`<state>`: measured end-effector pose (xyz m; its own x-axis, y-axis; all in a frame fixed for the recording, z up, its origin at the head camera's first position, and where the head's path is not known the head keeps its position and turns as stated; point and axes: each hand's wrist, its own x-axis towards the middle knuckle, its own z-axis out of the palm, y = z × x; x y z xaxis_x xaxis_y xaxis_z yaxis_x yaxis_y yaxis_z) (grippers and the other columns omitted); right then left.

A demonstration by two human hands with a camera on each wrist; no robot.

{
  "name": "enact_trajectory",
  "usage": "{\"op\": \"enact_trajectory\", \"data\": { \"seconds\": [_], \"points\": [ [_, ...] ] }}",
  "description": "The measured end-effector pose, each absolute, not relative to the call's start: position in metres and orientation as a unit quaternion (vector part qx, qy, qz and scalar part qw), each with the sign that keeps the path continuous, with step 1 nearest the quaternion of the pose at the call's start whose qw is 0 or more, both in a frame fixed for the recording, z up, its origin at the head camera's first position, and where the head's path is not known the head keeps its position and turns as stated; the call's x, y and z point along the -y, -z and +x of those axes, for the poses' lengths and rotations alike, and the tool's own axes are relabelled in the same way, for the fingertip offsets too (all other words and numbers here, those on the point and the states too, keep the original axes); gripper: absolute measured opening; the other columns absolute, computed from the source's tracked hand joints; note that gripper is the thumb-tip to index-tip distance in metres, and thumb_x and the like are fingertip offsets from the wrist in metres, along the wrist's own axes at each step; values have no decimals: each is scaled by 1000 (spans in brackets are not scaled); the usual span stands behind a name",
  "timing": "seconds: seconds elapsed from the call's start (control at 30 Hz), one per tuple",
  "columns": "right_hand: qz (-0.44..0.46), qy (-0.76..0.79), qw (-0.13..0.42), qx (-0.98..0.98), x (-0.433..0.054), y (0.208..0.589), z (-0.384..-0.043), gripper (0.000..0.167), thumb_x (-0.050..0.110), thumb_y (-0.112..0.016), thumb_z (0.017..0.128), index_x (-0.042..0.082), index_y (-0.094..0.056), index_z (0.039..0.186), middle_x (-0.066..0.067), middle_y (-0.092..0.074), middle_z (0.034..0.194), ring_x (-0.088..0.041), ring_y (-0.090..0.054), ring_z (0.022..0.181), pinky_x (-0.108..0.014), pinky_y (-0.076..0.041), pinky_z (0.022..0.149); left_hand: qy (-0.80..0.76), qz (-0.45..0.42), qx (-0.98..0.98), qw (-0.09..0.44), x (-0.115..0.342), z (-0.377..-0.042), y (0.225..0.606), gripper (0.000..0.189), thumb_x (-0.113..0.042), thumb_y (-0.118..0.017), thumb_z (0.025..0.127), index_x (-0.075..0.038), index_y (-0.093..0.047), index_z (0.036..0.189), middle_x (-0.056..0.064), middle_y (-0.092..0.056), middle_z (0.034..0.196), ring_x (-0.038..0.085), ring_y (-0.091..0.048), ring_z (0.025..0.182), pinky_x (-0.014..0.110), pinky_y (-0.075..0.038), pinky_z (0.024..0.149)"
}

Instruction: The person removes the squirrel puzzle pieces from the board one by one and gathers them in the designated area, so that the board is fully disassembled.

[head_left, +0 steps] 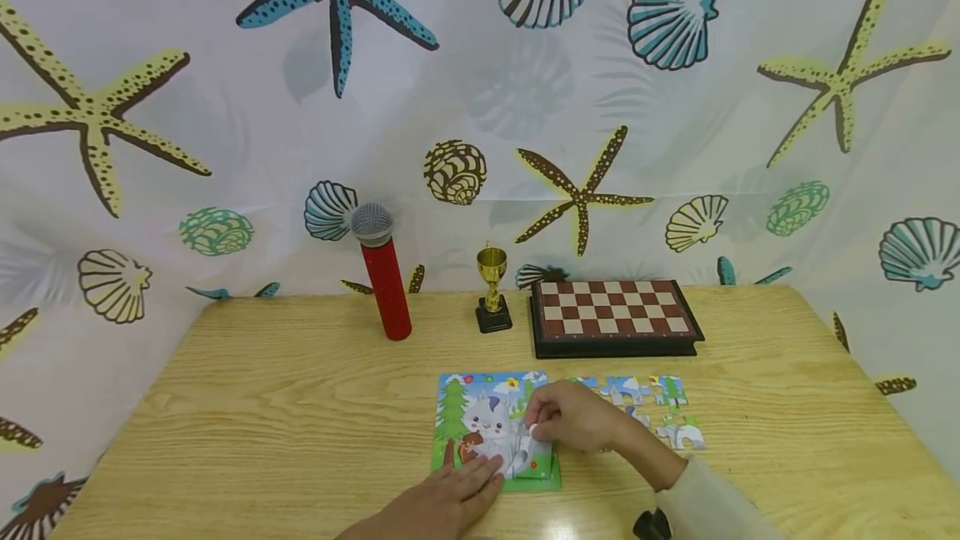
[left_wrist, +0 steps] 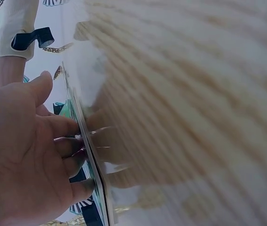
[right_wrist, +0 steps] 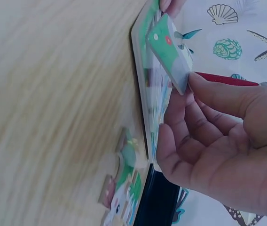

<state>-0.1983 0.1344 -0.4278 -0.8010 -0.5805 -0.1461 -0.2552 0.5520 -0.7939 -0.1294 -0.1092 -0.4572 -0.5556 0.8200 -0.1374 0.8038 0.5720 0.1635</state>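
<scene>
A picture puzzle of a grey-white animal holding an acorn lies on the wooden table, with a pine tree on its left side. My left hand rests its extended fingers on the puzzle's lower edge; the left wrist view shows the palm and fingertips against the thin board. My right hand pinches a puzzle piece between thumb and fingers over the picture's right side. That piece is green and grey with a small red flower, and it tilts up from the board in the right wrist view.
Several loose puzzle pieces lie right of the board, partly behind my right hand. Farther back stand a red microphone, a small gold trophy and a folded chessboard. A patterned cloth hangs behind the table.
</scene>
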Motion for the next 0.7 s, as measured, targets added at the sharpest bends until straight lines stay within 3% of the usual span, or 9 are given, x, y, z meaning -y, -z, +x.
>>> {"op": "enact_trajectory", "data": {
  "seconds": [0.1, 0.47, 0.7],
  "points": [
    [-244, 413, 199, -855, -143, 424, -198, 2, 2, -63, 89, 0, -64, 88, -5, -64, 78, -13, -54, 70, -23, -45, 61, -41, 456, -885, 88, 108, -129, 457, 73, -59, -25, 98, -4, -43, 141, 12, -36, 152, 27, -37, 139, 53, -32, 109],
    [-218, 425, 203, -855, -185, 415, -197, 4, 6, -63, 89, 2, -64, 90, -7, -64, 77, -16, -54, 67, -23, -45, 58, -73, 430, -890, 135, 103, -130, 454, 68, -54, -35, 98, -4, -41, 143, 12, -34, 153, 28, -33, 141, 57, -28, 110],
    [-200, 430, 199, -857, -214, 414, -194, 6, 6, -64, 88, 0, -64, 88, -9, -63, 72, -13, -50, 62, -25, -44, 57, -59, 423, -895, 131, 102, -129, 454, 69, -55, -34, 98, -5, -40, 144, 10, -33, 154, 27, -33, 141, 52, -29, 111]
  ]
}}
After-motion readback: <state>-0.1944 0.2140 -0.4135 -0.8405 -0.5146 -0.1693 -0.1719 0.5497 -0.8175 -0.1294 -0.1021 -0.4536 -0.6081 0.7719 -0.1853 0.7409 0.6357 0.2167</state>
